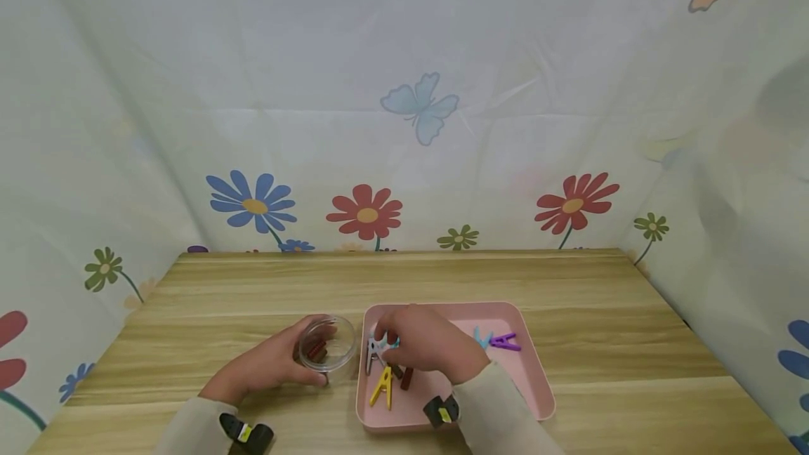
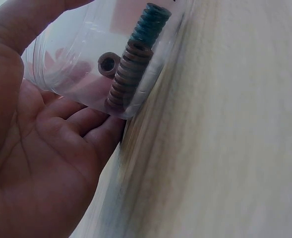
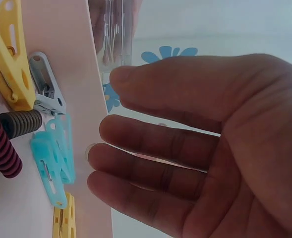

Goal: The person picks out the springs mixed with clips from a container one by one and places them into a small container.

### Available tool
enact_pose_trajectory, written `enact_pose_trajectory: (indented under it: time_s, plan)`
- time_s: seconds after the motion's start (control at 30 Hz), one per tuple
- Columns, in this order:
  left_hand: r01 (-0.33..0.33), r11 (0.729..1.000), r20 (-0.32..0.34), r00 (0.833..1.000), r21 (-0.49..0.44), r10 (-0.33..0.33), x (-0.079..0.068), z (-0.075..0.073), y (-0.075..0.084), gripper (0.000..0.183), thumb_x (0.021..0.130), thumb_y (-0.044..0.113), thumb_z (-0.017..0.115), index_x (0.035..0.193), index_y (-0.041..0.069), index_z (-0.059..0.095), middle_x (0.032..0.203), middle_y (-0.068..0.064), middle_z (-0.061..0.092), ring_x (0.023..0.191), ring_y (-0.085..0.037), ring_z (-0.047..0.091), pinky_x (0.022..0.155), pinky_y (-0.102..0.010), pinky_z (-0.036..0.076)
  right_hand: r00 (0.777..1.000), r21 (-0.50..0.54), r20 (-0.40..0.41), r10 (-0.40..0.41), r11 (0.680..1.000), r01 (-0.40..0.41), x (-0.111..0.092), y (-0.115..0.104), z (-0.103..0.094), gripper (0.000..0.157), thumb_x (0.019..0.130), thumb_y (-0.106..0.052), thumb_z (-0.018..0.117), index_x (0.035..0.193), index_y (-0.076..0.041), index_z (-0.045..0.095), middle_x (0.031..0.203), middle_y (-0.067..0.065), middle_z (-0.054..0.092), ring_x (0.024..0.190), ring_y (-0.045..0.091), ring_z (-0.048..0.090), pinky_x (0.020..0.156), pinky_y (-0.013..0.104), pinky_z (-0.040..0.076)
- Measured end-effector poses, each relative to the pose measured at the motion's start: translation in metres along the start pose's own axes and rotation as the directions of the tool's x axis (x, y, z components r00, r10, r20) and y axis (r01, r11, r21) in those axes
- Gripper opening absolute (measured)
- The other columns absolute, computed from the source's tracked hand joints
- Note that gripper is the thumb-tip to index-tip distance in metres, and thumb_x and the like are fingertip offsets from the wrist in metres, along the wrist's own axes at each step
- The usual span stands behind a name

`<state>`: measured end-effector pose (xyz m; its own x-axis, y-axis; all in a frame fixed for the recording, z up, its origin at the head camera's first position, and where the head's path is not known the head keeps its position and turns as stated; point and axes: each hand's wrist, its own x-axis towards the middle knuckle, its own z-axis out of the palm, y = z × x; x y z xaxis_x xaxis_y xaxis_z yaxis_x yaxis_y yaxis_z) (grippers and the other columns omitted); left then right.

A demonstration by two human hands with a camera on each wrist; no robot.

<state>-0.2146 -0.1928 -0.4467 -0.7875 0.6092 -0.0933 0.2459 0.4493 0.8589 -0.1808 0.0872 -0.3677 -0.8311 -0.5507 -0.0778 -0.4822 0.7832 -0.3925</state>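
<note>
My left hand (image 1: 268,364) grips a clear round jar (image 1: 347,343) on the table beside the tray. Through its wall, the left wrist view shows a green spring (image 2: 149,25) and brownish springs (image 2: 128,74). My right hand (image 1: 426,343) is over the left part of the pink tray (image 1: 529,385), fingers apart, nothing between them. Below it lie a dark red spring (image 3: 2,144), a grey-brown spring (image 3: 23,123), a yellow clothespin (image 1: 383,388), a grey clothespin (image 3: 46,84) and a light blue clothespin (image 3: 51,163).
Farther right in the tray are another light blue clothespin (image 1: 483,337) and a purple clothespin (image 1: 505,342). The tray stands on a wood-grain table (image 1: 253,286). A flowered cloth (image 1: 303,146) hangs behind the table and along both sides.
</note>
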Motion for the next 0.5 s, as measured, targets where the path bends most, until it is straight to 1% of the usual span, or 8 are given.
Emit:
enact_pose_trajectory:
  time_s: [0.03,0.1,0.17,0.2,0.23,0.33,0.5]
  plan:
    - [0.001,1.000,-0.001,1.000,0.004,-0.001,-0.0001,0.0000,0.0000,0.085,0.074,0.029,0.084,0.144,0.020,0.035,0.147,-0.011,0.047,0.135,-0.031,0.046,0.102,-0.014,0.040,1.000,0.006,0.005,0.011,1.000,-0.011,0.0000,-0.0005,0.0005,0.022,0.087,-0.024,0.070,0.108,-0.018,0.071,0.096,-0.005,0.067,0.074,0.001,0.057,0.076,0.022,0.051]
    - [0.004,1.000,-0.002,1.000,0.012,-0.004,-0.0002,0.0001,0.0002,0.085,0.074,0.030,0.084,0.143,0.021,0.035,0.147,-0.010,0.047,0.135,-0.030,0.046,0.107,-0.027,0.041,0.999,0.023,0.015,0.035,0.999,-0.035,0.0000,-0.0015,0.0016,0.021,0.087,-0.024,0.071,0.107,-0.018,0.070,0.094,-0.005,0.066,0.068,0.001,0.058,0.075,0.021,0.051]
    - [0.005,1.000,-0.003,1.000,0.020,-0.005,-0.0003,0.0001,0.0004,0.085,0.074,0.030,0.084,0.143,0.021,0.035,0.147,-0.010,0.048,0.134,-0.029,0.047,0.109,-0.039,0.039,0.998,0.053,0.028,0.060,0.997,-0.062,-0.0003,-0.0024,0.0027,0.020,0.087,-0.023,0.071,0.106,-0.018,0.070,0.091,-0.006,0.064,0.061,0.001,0.060,0.073,0.020,0.051]
    - [0.005,1.000,-0.003,1.000,0.021,-0.005,-0.0002,0.0001,0.0005,0.085,0.074,0.030,0.084,0.143,0.021,0.035,0.147,-0.009,0.048,0.134,-0.029,0.047,0.109,-0.043,0.037,0.997,0.069,0.037,0.073,0.995,-0.075,-0.0005,-0.0029,0.0031,0.019,0.087,-0.022,0.071,0.106,-0.018,0.070,0.090,-0.006,0.063,0.058,0.002,0.061,0.073,0.020,0.051]
    - [0.004,1.000,-0.002,1.000,0.021,-0.004,-0.0002,0.0000,0.0006,0.085,0.074,0.030,0.084,0.143,0.020,0.035,0.147,-0.009,0.048,0.134,-0.029,0.047,0.109,-0.045,0.036,0.996,0.079,0.042,0.082,0.993,-0.085,-0.0007,-0.0032,0.0035,0.019,0.087,-0.022,0.071,0.106,-0.018,0.070,0.089,-0.006,0.062,0.056,0.004,0.062,0.072,0.020,0.051]
    - [0.004,1.000,-0.002,1.000,0.023,-0.004,-0.0004,0.0000,0.0008,0.085,0.074,0.030,0.084,0.143,0.020,0.035,0.146,-0.009,0.048,0.134,-0.029,0.047,0.109,-0.046,0.036,0.993,0.102,0.056,0.104,0.989,-0.110,-0.0008,-0.0035,0.0050,0.017,0.087,-0.020,0.072,0.104,-0.017,0.070,0.087,-0.007,0.059,0.054,0.007,0.064,0.069,0.019,0.050]
    - [0.008,0.999,-0.005,1.000,0.032,-0.007,-0.0007,-0.0001,0.0004,0.085,0.074,0.031,0.084,0.143,0.021,0.035,0.146,-0.008,0.048,0.134,-0.028,0.047,0.109,-0.045,0.036,0.993,0.066,0.059,0.104,0.992,-0.108,0.0016,-0.0012,0.0085,0.015,0.087,-0.021,0.072,0.101,-0.018,0.071,0.087,-0.008,0.060,0.055,0.005,0.063,0.070,0.019,0.050]
